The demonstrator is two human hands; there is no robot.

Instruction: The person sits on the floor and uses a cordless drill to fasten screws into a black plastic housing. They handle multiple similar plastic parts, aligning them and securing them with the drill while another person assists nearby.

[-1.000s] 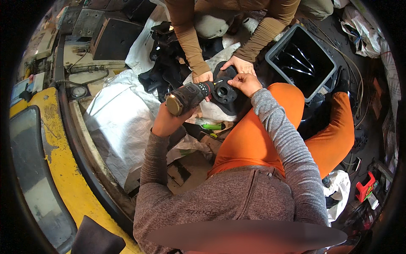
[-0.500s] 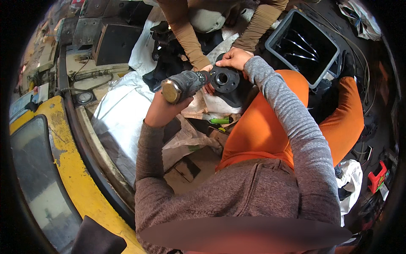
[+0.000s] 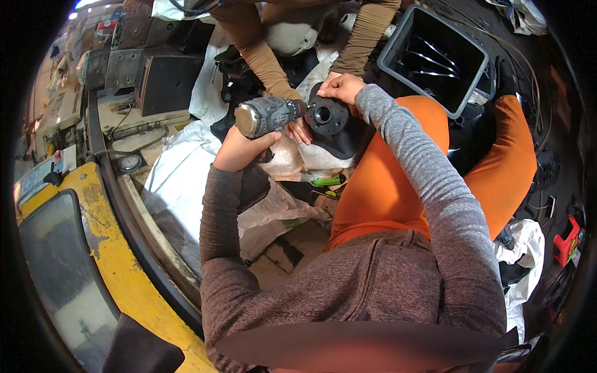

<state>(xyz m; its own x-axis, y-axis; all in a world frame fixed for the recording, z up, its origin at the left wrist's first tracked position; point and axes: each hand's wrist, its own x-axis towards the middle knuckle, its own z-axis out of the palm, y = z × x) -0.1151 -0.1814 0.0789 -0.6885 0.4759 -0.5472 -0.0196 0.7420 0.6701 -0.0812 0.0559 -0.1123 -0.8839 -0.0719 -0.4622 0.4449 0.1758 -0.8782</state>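
My left hand [image 3: 239, 149] is wrapped round the handle of a grey cordless drill [image 3: 267, 116], which points right. Its tip meets the left side of a black round flanged part [image 3: 328, 117] with a central hole and small holes around it. The fingers of my right hand [image 3: 342, 89] pinch the part's upper edge. A co-worker's hand [image 3: 300, 130] lies under the drill's front end, beside the part; the other brown sleeve [image 3: 371, 31] reaches down behind my right hand, its hand mostly hidden. Below the part hangs a wider black piece [image 3: 339, 146].
A deep black bin [image 3: 398, 68] with a grey rim stands at the upper right. White sacks [image 3: 180, 158] lie left of my left arm, beside a yellow machine panel [image 3: 112, 242]. A bright green tool [image 3: 326, 181] lies below the part. A red object [image 3: 564, 242] sits far right.
The view has shifted slightly. The drill has turned to lie more level, its tip still at the flanged part. The co-worker's hand shows more below the drill.
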